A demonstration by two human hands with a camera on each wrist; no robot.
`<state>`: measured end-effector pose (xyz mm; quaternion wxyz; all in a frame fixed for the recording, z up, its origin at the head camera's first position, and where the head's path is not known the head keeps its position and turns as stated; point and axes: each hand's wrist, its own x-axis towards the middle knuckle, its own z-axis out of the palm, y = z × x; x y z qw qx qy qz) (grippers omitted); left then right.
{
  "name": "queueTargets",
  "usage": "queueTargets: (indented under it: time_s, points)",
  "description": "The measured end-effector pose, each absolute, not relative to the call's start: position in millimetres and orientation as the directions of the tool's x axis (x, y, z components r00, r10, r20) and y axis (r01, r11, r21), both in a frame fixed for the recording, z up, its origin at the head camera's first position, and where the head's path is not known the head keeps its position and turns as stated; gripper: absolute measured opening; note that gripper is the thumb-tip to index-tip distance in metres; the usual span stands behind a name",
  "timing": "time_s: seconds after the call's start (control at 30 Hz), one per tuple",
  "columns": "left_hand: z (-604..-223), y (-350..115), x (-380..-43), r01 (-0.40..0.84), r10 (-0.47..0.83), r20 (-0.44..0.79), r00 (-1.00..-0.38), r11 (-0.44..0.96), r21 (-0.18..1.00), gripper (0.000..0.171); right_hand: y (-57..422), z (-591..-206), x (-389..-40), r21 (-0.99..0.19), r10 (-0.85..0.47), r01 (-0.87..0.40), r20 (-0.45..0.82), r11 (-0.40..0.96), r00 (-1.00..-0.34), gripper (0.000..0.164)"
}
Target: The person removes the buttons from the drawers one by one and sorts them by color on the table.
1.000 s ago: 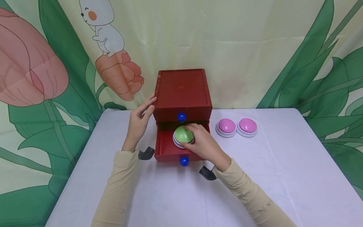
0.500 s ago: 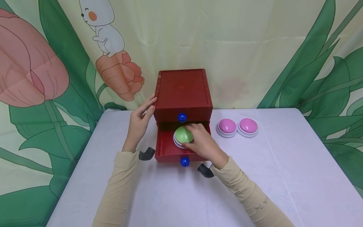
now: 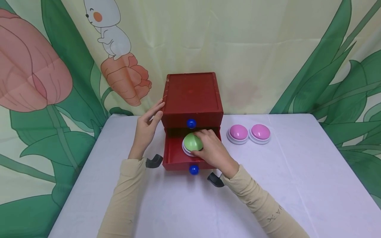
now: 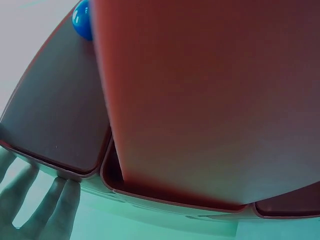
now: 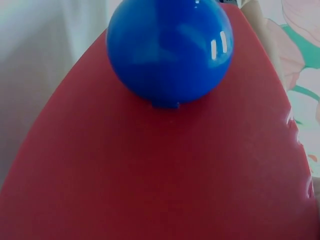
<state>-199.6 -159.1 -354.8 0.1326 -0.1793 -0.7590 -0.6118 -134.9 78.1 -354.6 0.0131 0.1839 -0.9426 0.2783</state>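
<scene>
A small red two-drawer cabinet (image 3: pixel 190 94) stands at the table's back, its lower drawer (image 3: pixel 172 153) pulled out. Inside that drawer sits a green dome-topped push button (image 3: pixel 191 142) on a white base. My right hand (image 3: pixel 214 148) grips the button, thumb in front and fingers over its right and far side. My left hand (image 3: pixel 145 129) rests against the cabinet's left side with straight fingers; its fingers (image 4: pixel 55 205) touch the cabinet edge in the left wrist view. The right wrist view shows the drawer's red front and blue knob (image 5: pixel 170 50); the right hand is out of sight there.
Two pink push buttons (image 3: pixel 238 133) on white bases stand side by side, right of the cabinet. Another blue knob (image 3: pixel 191 123) is on the upper drawer, which is closed. A printed curtain (image 3: pixel 253 59) hangs behind the white-covered table (image 3: pixel 178 205).
My right wrist has shifted slightly left, while its fingers stay on the green push button in the drawer. The left hand and the cabinet hold the same position.
</scene>
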Motion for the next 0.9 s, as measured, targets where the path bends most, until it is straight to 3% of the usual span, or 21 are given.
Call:
queueTargets:
  time_s: [0.3, 0.9]
  points:
    - [-329, -151, -179, 0.405, 0.114, 0.389, -0.914, 0.207, 0.891, 0.041, 78, -356, -134, -0.516, -0.315, -0.354, 0.166, 0.780, -0.935, 0.060]
    - [-327, -150, -177, 0.406, 0.116, 0.389, -0.914, 0.209, 0.890, 0.041, 86, -350, -127, -0.608, -0.269, -0.387, 0.279, 0.693, -0.922, 0.059]
